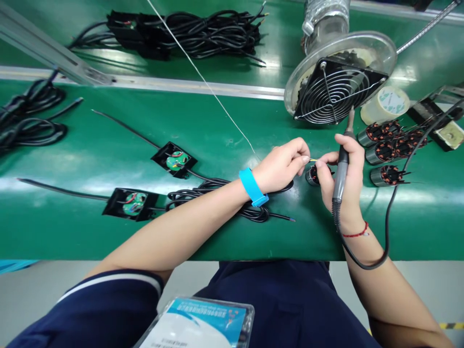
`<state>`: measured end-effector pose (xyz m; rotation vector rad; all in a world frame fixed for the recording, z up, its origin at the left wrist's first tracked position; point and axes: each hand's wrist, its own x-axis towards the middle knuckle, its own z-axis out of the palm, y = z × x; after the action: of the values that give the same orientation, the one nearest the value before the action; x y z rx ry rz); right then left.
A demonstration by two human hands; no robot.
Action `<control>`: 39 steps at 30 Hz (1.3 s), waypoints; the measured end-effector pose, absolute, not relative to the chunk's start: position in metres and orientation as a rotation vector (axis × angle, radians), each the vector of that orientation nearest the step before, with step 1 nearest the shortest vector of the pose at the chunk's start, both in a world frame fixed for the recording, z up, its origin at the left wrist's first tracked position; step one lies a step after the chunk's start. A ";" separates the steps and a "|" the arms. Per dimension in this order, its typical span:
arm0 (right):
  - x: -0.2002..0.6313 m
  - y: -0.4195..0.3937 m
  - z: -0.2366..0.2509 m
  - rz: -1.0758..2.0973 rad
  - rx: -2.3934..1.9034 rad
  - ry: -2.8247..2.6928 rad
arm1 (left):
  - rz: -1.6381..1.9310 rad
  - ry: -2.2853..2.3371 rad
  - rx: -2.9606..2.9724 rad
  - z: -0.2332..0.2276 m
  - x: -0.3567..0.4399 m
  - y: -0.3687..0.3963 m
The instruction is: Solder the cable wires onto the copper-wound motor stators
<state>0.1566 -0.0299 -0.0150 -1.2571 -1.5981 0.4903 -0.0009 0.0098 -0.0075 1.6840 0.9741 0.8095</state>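
My left hand (284,164), with a blue strap at the wrist, is closed in a pinch on a thin yellow wire (313,160). My right hand (348,176) is wrapped round a soldering iron (341,174), its tip pointing up and away from me. The thumb and forefinger of that hand also meet near the wire's other end. Just below the wire, a small motor stator (312,175) sits on the green bench, partly hidden by my right fingers. A coil of black cable (217,186) passes under my left forearm.
Several stators (384,150) stand at the right beside a round tub (384,106). A fume extractor (333,94) overhangs the bench. Two black housings (174,159) with green circuit boards lie left. A thin strand of solder wire (213,92) slants down from above. Bundled cables (213,34) lie behind.
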 end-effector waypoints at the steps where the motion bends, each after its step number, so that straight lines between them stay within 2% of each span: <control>1: 0.155 -0.030 -0.015 0.483 -1.270 -1.588 | 0.814 0.998 1.681 -0.007 0.000 0.009; 7: 0.148 -0.033 -0.022 0.297 -1.287 -1.717 | 0.837 1.094 1.597 -0.008 0.003 0.010; 13: 0.160 -0.030 -0.022 0.415 -1.239 -1.609 | 0.813 0.997 1.489 -0.010 0.002 0.013; 21: 0.163 -0.025 -0.026 0.387 -1.147 -1.638 | 0.846 0.880 1.447 -0.011 0.001 0.011; 32: 0.159 -0.027 -0.025 0.516 -1.146 -1.551 | 0.975 0.974 1.925 -0.008 0.001 0.008; 39: 0.156 -0.024 -0.026 0.593 -1.093 -1.512 | 0.979 1.007 2.026 -0.005 -0.001 0.010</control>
<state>0.1561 -0.0238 -0.0264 -1.0926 -1.5115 0.5927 -0.0010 0.0098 -0.0054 2.0261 1.0067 0.9790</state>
